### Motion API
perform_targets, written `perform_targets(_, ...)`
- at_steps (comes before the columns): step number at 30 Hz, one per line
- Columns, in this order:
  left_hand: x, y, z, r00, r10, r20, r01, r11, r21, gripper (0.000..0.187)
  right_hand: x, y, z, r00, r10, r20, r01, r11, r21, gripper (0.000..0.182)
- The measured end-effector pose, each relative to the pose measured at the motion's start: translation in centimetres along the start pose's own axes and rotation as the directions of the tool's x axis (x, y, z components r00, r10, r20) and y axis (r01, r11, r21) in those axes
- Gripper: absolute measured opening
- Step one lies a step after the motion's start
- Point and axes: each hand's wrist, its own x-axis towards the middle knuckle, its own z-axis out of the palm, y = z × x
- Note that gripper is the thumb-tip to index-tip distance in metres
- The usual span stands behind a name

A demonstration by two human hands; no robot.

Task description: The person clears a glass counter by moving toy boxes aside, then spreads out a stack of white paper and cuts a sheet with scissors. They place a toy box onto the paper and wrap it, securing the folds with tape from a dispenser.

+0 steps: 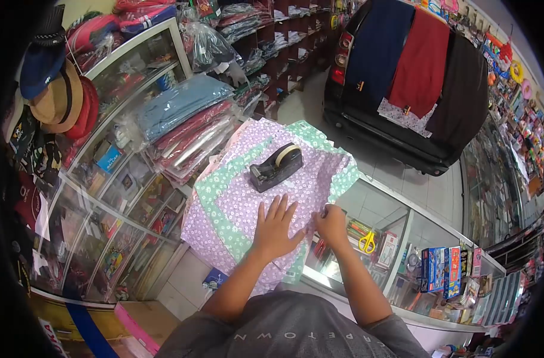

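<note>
1. Since size sets the order, start with the black vehicle (403, 89) parked in the shop aisle. It has navy, red and dark cloths draped over its back, well apart from the hands.
2. Next, the glass display counter (397, 221). The folded stack hangs partly over its edge, with yellow scissors (367, 241) and boxed goods visible under the glass.
3. Then the floral fabric stack (254, 197), lilac and mint layers lying flat, with bagged clothes (182, 125) piled just beside it on the left.
4. A black tape dispenser (276, 166) sits on top of the fabric, near the far side and apart from both hands.
5. The left hand (275, 230) lies flat with fingers spread, palm pressing the near part of the fabric, not gripping anything.
6. The right hand (333, 224) has its fingers closed, pinching the fabric's near right edge just beside the left hand.
7. My take on doing it well: keep that flat palm steady so the layers don't slide, and pull the pinched edge taut and even. The fabric sits under the left palm and between the right fingers.
</note>
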Motion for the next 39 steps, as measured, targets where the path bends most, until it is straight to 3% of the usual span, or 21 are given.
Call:
perform_targets(12,2.3,-4.5,-0.9,0.996,0.024,0.090,-0.026,0.999,0.020,0.081,2.6,-0.8,3.4,0.997,-0.066,-0.030,0.068,0.995,0.072,0.033)
perform_targets(13,2.2,-4.7,-1.1,0.995,0.035,0.096,-0.035,0.999,-0.008,0.081,2.7,-1.0,3.0,0.999,0.019,0.039,-0.024,0.989,0.147,0.036)
perform_targets(16,2.5,-4.9,-2.4,0.985,0.029,0.170,-0.005,0.990,-0.139,0.081,2.1,-1.7,1.6,0.999,0.014,0.050,-0.019,0.996,0.087,0.038)
perform_targets(18,3.1,-5.4,-4.1,0.990,0.046,0.132,-0.016,0.975,-0.220,0.077,2.0,-1.3,1.7,0.996,0.083,0.041,-0.086,0.993,0.085,0.046)
perform_targets(20,3.8,-6.1,-5.7,0.997,0.040,-0.073,-0.064,0.931,-0.360,0.073,1.4,-1.4,1.7,0.921,-0.134,-0.366,0.102,0.989,-0.107,0.057)
perform_targets(22,5.2,-6.8,-6.6,0.975,-0.055,-0.216,-0.036,0.917,-0.397,0.078,1.9,-2.5,1.0,0.919,-0.118,-0.377,0.091,0.992,-0.088,0.062)
perform_targets(24,6.7,-7.7,-7.2,0.953,-0.151,-0.263,0.029,0.909,-0.416,0.086,2.6,-3.1,0.7,0.919,-0.168,-0.356,0.150,0.986,-0.078,0.060)
perform_targets(25,7.5,-8.4,-7.2,0.952,-0.151,-0.266,0.027,0.908,-0.419,0.086,3.0,-4.0,0.6,0.958,-0.052,-0.280,0.041,0.998,-0.046,0.056)
perform_targets(26,8.5,-9.0,-7.0,0.950,-0.192,-0.248,0.066,0.896,-0.439,0.091,3.5,-4.1,0.7,0.957,-0.054,-0.285,0.041,0.998,-0.051,0.056)
perform_targets(28,10.3,-9.7,-6.2,0.946,-0.229,-0.231,0.098,0.878,-0.468,0.095,4.9,-3.3,1.4,0.993,0.037,-0.109,-0.046,0.996,-0.082,0.050)
perform_targets(29,11.0,-9.9,-5.9,0.950,-0.209,-0.230,0.089,0.893,-0.442,0.098,5.2,-2.3,2.4,0.975,-0.034,-0.220,0.023,0.998,-0.056,0.040)
perform_targets(30,11.4,-10.2,-5.4,0.954,-0.194,-0.230,0.084,0.906,-0.414,0.101,5.2,-2.0,2.4,0.975,-0.042,-0.220,0.028,0.998,-0.064,0.040)
perform_targets(31,11.9,-10.3,-4.6,0.921,-0.177,-0.348,0.058,0.943,-0.328,0.086,5.3,-1.9,2.4,0.971,-0.071,-0.227,0.044,0.991,-0.123,0.036)
perform_targets(32,12.3,-10.9,-4.2,0.917,-0.181,-0.356,0.058,0.942,-0.329,0.086,5.7,-1.8,2.5,0.967,-0.102,-0.233,0.060,0.982,-0.180,0.033)
perform_targets(34,12.6,-11.1,-4.6,0.916,-0.292,-0.276,0.150,0.886,-0.439,0.059,5.7,-2.0,2.6,0.963,-0.116,-0.242,0.076,0.983,-0.168,0.026)
perform_targets(35,12.5,-11.1,-4.7,0.896,-0.261,-0.359,0.082,0.892,-0.445,0.043,5.9,-1.8,2.9,0.939,-0.162,-0.303,0.131,0.984,-0.121,0.024)
perform_targets(38,12.5,-10.6,-5.9,0.894,-0.317,-0.317,0.130,0.859,-0.494,0.037,6.0,-2.0,3.0,0.881,-0.226,-0.416,0.230,0.972,-0.042,0.021)
perform_targets(39,12.4,-11.0,-5.8,0.890,-0.294,-0.348,0.092,0.864,-0.495,0.046,6.2,-2.0,3.0,0.848,-0.253,-0.467,0.278,0.961,-0.016,0.019)
